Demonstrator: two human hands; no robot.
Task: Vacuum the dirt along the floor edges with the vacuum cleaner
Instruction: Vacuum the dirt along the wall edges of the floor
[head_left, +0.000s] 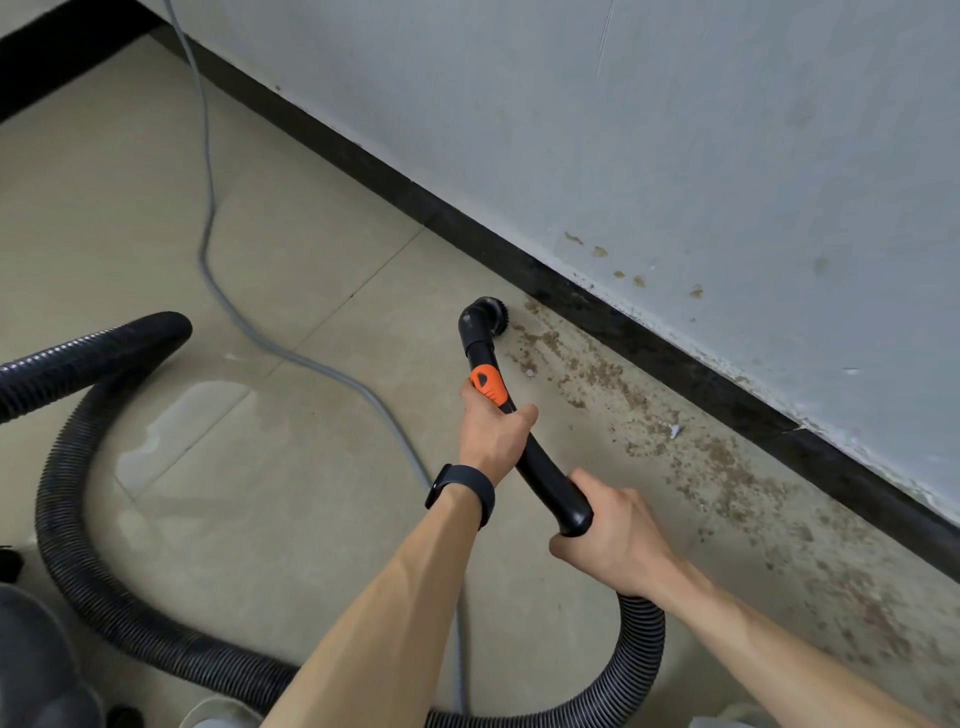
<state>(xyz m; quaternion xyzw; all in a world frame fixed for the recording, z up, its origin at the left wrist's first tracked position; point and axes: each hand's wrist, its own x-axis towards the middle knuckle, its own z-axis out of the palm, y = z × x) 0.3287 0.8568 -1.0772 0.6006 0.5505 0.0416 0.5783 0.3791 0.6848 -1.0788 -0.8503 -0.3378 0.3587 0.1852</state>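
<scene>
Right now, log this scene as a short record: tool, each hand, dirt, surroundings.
tool: black vacuum wand, brush nozzle down at the far end of the dirt
left hand: grips the wand below its orange collar
right hand: grips the wand's rear end, by the ribbed hose
dirt: brown crumbs along the black skirting
surroundings: grey cable, wet patch on the tiles

We are angling the black, orange-banded vacuum wand (540, 467) downward, its round brush nozzle (491, 312) sitting where brown dirt (727, 457) is trailing along the black skirting (675, 353); the ribbed hose (78, 519) is looping behind.
</scene>
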